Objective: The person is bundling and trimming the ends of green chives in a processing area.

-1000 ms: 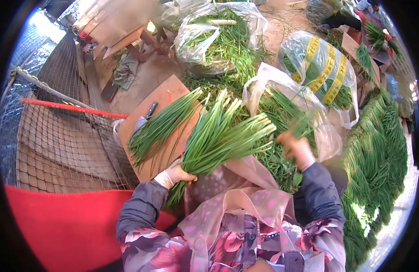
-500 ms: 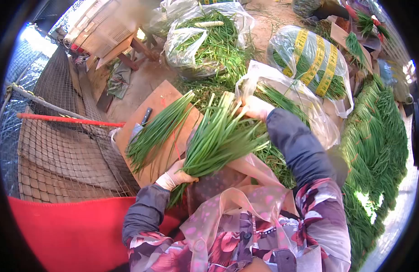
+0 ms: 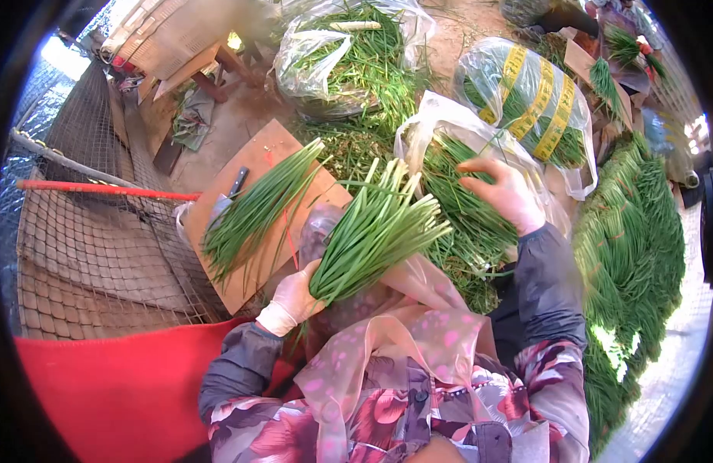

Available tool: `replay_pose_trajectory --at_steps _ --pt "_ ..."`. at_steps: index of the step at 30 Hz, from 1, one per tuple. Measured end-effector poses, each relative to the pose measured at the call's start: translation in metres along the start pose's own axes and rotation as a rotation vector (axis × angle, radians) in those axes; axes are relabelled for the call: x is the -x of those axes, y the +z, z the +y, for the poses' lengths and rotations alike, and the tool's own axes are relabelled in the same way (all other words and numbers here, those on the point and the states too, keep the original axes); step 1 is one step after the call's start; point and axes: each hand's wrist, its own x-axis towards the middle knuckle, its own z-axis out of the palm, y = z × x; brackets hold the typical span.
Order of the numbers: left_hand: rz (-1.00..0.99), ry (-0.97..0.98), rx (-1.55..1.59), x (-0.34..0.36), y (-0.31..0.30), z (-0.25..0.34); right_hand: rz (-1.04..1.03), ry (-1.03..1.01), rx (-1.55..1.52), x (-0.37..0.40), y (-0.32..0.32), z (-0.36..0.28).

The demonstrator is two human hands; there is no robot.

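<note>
My left hand [image 3: 293, 299], gloved, is closed round the leafy lower end of a bunch of long green stalks [image 3: 375, 231]. The pale stem ends fan out up and to the right. My right hand [image 3: 504, 191] is raised right of the bunch, fingers apart and holding nothing, above loose stalks [image 3: 464, 212] in a white plastic bag [image 3: 437, 116]. Left of the held bunch, a second bunch [image 3: 260, 208] lies on a tilted wooden board [image 3: 275, 147]. A knife [image 3: 238, 182] with a dark handle lies beside it.
Open bag of greens [image 3: 356, 65] at the top; yellow-striped bag [image 3: 526, 108] at upper right. Bundled greens [image 3: 630, 247] are piled along the right. A plastic crate [image 3: 155, 46], netting [image 3: 101, 262] and red cloth [image 3: 125, 386] are at left. Another person [image 3: 569, 17] is at the top right.
My right hand has let go of the pale stem ends and moved right, its fingers opening. The bunch in my left hand has spread out, and the view has shifted slightly.
</note>
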Motion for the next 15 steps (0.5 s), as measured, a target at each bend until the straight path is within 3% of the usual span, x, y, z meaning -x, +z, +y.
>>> replay_pose_trajectory --at_steps 1,3,8,9,10,12,14,15 --pt "0.025 0.011 -0.083 0.002 0.0 0.006 -0.047 -0.18 0.07 -0.008 0.012 -0.011" --pt "0.061 0.027 -0.128 0.006 0.001 0.018 -0.092 -0.324 0.332 -0.009 0.048 -0.019" --pt "0.164 0.089 -0.185 0.019 -0.003 0.019 -0.228 -0.002 0.501 0.017 0.092 0.003" --pt "0.156 0.078 -0.205 0.022 -0.008 0.022 -0.286 0.171 0.494 0.019 0.084 0.007" --pt "0.151 0.07 -0.224 0.023 -0.013 0.023 -0.248 0.256 0.336 0.022 0.067 0.008" --pt "0.142 0.082 -0.243 0.023 -0.017 0.02 0.027 0.253 -0.304 0.032 0.061 0.02" --pt "0.148 0.11 -0.306 0.02 -0.019 0.022 -0.001 0.22 -0.342 0.032 0.044 -0.001" --pt "0.144 0.105 -0.333 0.018 -0.02 0.026 -0.141 0.177 -0.268 0.035 0.042 -0.011"
